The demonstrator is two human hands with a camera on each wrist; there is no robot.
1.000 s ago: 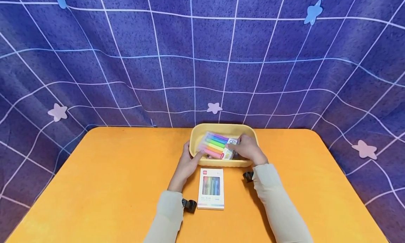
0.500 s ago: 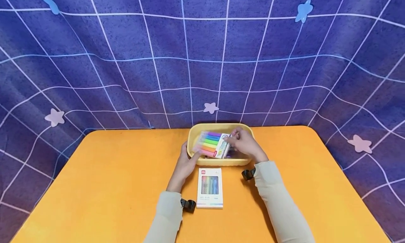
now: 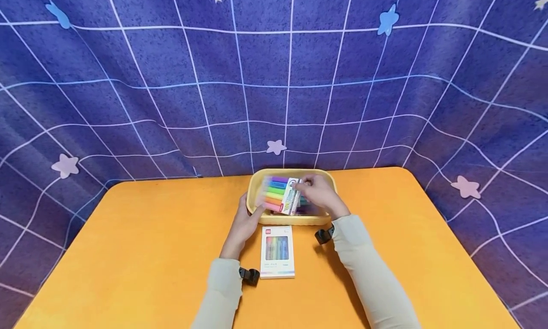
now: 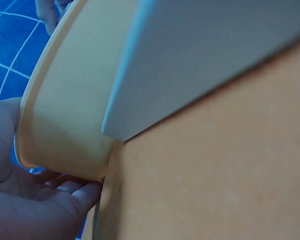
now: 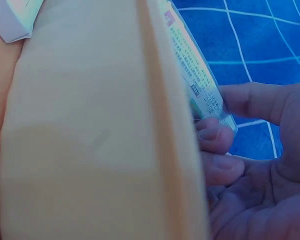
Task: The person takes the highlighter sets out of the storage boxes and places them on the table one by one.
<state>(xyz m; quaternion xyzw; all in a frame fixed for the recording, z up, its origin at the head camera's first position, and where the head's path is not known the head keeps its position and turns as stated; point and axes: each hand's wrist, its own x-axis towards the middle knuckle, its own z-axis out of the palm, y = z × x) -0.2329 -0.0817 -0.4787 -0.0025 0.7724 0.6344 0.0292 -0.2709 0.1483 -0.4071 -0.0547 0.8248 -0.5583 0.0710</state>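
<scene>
Highlighter pack tilted over yellow tray.
Right hand pinches highlighter pack at its right end; light, slick wrapper, likely slippery. Left hand, fingers relaxed, steadies tray.

Marker pack in tray, box before it (on table)

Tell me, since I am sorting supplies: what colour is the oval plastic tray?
The oval plastic tray is pale yellow; the head view shows it best.
</scene>
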